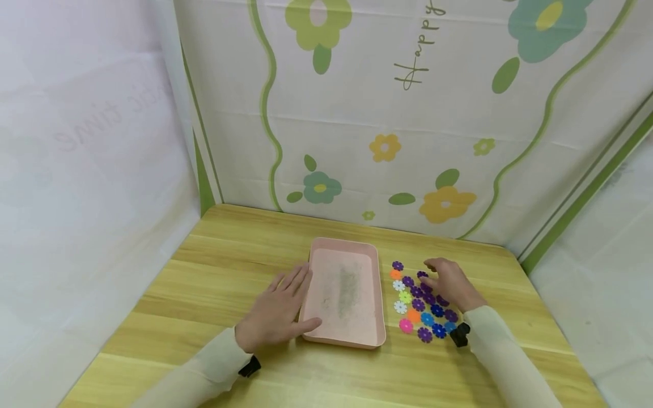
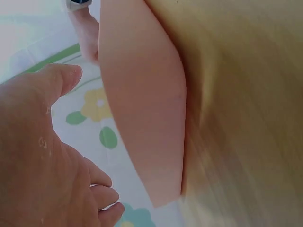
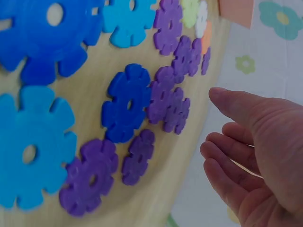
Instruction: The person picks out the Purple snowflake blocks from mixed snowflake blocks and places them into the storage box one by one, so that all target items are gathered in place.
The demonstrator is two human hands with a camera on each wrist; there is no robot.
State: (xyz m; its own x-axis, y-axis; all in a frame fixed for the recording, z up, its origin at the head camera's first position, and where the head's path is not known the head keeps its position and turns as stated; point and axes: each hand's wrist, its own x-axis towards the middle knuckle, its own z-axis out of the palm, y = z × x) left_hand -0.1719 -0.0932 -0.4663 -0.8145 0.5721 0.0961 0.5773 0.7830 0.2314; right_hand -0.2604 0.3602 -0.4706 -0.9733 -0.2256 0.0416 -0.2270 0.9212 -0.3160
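A shallow pink tray (image 1: pixel 323 260) lies on the table with a greyish smudge on its floor. My left hand (image 1: pixel 278 311) is at its left side, fingers straight and the thumb reaching over the near left corner. In the left wrist view the tray's outer wall (image 2: pixel 142 90) rises beside that hand (image 2: pixel 42 137). Right of the tray, flat snowflake-shaped plastic discs are spread out, among them a pink disc (image 1: pixel 406 325), a white disc (image 1: pixel 400 307) and a dark blue disc (image 3: pixel 127 103). Over their far right part hovers my right hand (image 1: pixel 454 286), fingers loosely bent, holding nothing.
The wooden table (image 1: pixel 219 249) backs onto a white flower-printed cloth (image 1: pixel 347 158), and more cloth hangs at both sides. Each wrist carries a black strap, such as the right strap (image 1: pixel 460 334). Several purple discs (image 3: pixel 90 177) lie close together, some overlapping.
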